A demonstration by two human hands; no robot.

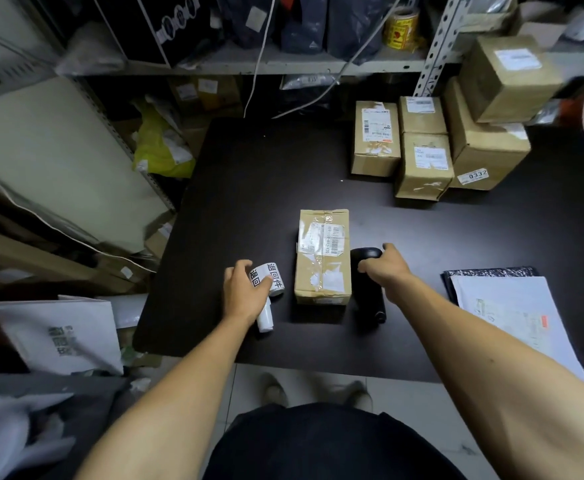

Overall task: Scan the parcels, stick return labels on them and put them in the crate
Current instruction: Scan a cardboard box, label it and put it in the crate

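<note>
A brown cardboard parcel point(322, 258) with a white barcode label lies in the middle of the black table point(256, 188). Left of it, my left hand point(243, 292) grips a white roll of return labels point(269, 278) printed with black characters; a loose strip of the roll trails toward me. Right of the parcel, my right hand point(385, 268) holds the black handheld scanner point(368, 289), which lies on the table close beside the box.
Several more cardboard parcels point(422, 161) are stacked at the back right of the table. A notebook and papers point(512, 306) lie at the right edge. Shelves with bags and boxes stand behind and left. White mailers point(62, 334) sit at floor level on the left.
</note>
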